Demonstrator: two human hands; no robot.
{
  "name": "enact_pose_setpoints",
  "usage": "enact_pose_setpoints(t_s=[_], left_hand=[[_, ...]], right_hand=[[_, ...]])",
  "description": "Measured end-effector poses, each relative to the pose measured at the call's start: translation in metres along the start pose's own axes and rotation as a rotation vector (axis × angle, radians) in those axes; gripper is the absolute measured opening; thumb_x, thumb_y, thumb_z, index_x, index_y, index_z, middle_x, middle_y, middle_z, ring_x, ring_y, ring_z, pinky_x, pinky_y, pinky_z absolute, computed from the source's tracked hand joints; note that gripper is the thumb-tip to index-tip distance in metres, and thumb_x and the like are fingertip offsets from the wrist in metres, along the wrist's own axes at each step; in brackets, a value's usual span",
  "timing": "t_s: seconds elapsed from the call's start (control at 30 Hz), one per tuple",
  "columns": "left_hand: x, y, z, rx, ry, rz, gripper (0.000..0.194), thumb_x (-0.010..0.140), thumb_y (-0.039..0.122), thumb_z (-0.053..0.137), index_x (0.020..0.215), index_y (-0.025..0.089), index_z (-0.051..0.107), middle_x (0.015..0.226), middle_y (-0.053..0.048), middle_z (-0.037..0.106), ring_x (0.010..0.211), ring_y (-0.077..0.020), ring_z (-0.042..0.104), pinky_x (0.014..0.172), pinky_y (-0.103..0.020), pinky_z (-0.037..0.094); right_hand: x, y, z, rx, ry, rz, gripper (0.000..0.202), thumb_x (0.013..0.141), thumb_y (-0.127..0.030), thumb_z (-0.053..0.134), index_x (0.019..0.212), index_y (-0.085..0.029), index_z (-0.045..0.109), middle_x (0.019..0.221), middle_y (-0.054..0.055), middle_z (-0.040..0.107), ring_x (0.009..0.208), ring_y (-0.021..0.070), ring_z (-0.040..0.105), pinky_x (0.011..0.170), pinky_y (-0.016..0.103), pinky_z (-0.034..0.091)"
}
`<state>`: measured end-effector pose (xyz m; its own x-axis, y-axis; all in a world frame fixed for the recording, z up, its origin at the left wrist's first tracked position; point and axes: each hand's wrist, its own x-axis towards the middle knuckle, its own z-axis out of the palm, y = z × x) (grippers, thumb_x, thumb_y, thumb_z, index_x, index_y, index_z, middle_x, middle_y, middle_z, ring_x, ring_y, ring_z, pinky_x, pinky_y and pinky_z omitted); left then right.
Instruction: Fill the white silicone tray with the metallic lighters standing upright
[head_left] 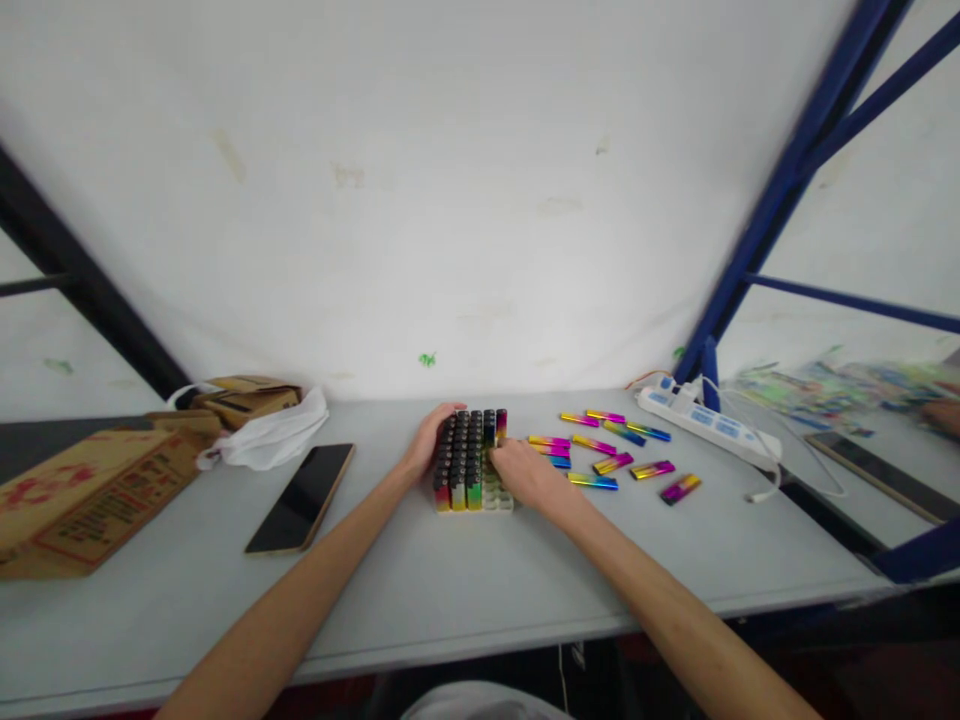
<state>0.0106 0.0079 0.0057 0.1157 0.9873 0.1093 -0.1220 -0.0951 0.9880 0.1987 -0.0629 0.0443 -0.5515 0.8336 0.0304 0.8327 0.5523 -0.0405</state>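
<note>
In the middle of the table stands a white tray (498, 506) with slots, packed on its left with upright lighters (459, 460). They have black tops and shiny coloured bodies. My left hand (429, 438) grips the tray's left side, its fingers reaching round the far corner. At the right side, my right hand (525, 470) is closed over the tray, fingers curled down towards the slots; whatever they hold is hidden. Just beyond those fingers a lighter (502, 422) stands at the far right corner. Bare slots show at the near right.
Several loose shiny lighter-shaped pieces (613, 462) lie to the right. Further right are a white power strip (709, 424) with cables, a blue metal frame (757, 230) and another phone (881, 474). Leftward lie a phone (301, 500), a white plastic bag (271, 436) and a cardboard box (82, 500).
</note>
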Motion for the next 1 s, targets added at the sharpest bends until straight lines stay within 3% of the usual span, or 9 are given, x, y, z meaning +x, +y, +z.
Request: enact_pose_setpoints(t_s=[0.23, 0.53, 0.87, 1.0], left_hand=[[0.0, 0.009, 0.003, -0.154, 0.004, -0.11, 0.042, 0.071, 0.049, 0.064, 0.097, 0.016, 0.071, 0.104, -0.007, 0.075, 0.102, -0.0272, 0.067, 0.093, -0.036, 0.049], [0.003, 0.006, -0.001, -0.052, -0.025, -0.054, 0.038, 0.068, 0.042, 0.069, 0.098, 0.018, 0.07, 0.101, -0.005, 0.075, 0.099, -0.026, 0.067, 0.089, -0.033, 0.048], [0.007, 0.004, 0.001, -0.197, -0.015, -0.143, 0.029, 0.064, 0.037, 0.071, 0.086, 0.019, 0.065, 0.086, -0.001, 0.073, 0.087, -0.0224, 0.067, 0.081, -0.032, 0.049], [0.008, 0.003, -0.001, -0.162, -0.01, -0.109, 0.029, 0.065, 0.039, 0.071, 0.083, 0.019, 0.063, 0.084, 0.0, 0.072, 0.085, -0.0218, 0.067, 0.081, -0.031, 0.048]], right_hand=[[0.008, -0.011, 0.003, -0.013, 0.023, 0.045, 0.034, 0.093, -0.001, 0.039, 0.099, -0.009, 0.071, 0.103, 0.02, 0.071, 0.095, 0.0266, 0.07, 0.082, 0.033, 0.053], [0.006, -0.016, -0.003, 0.041, 0.007, 0.082, 0.033, 0.094, -0.002, 0.041, 0.102, -0.01, 0.072, 0.106, 0.022, 0.07, 0.098, 0.0243, 0.069, 0.086, 0.03, 0.051], [0.005, -0.02, 0.001, 0.047, -0.002, 0.098, 0.033, 0.091, -0.001, 0.043, 0.1, -0.008, 0.074, 0.101, 0.022, 0.071, 0.095, 0.027, 0.07, 0.083, 0.033, 0.052], [0.006, -0.018, 0.003, 0.044, 0.019, 0.091, 0.033, 0.094, -0.003, 0.042, 0.101, -0.009, 0.073, 0.102, 0.021, 0.071, 0.096, 0.0255, 0.069, 0.085, 0.032, 0.052]])
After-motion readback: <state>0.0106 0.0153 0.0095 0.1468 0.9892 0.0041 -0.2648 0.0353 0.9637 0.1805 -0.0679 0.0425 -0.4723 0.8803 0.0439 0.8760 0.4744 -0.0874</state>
